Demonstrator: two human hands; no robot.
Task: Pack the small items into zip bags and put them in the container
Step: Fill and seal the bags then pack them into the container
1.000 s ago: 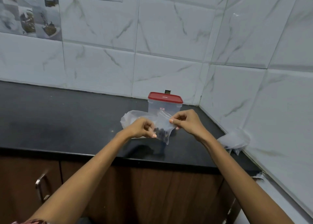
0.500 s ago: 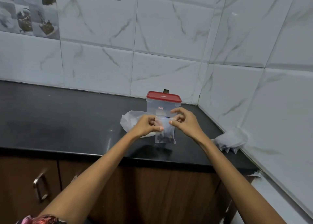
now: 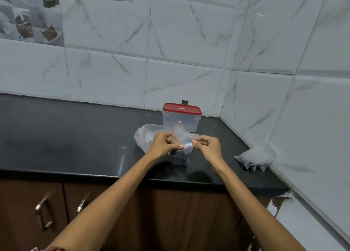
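Black stone counter point(image 3: 75, 137) in a corner of pale marbled wall tiles point(image 3: 189, 42), brown cabinet doors point(image 3: 170, 222) below with metal handles point(image 3: 43, 212). Toward the back, near the corner: clear plastic container point(image 3: 180, 121) standing upright, red lid point(image 3: 181, 109) on. Just in front of it and to the left, a crumpled clear plastic bag point(image 3: 144, 137) lying on the counter, partly hidden behind the hands.

Held above the counter's front half, between the two hands: small clear zip bag point(image 3: 186, 146), dark small items point(image 3: 181, 153) gathered at its bottom, upper part somewhat blurred. Left hand point(image 3: 162, 144) — fingers curled, thumb pressed forward, pinching the bag's left side. Right hand point(image 3: 208, 146) — fingers curled in too, thumb and forefinger pinching the bag's right side. Thumb tips close together, nearly meeting across the plastic. Whether the zip strip is sealed: cannot tell. Faint dark reflection of the bag and hands on the polished stone beneath.

Off to the right, well apart from the hands, against the side wall: a cluster of filled zip bags point(image 3: 255, 156) with dark contents, resting on the counter, leaning on the tile. Bare forearms reaching in from the bottom edge; a scrap of patterned sleeve point(image 3: 49, 249) at the lower left.
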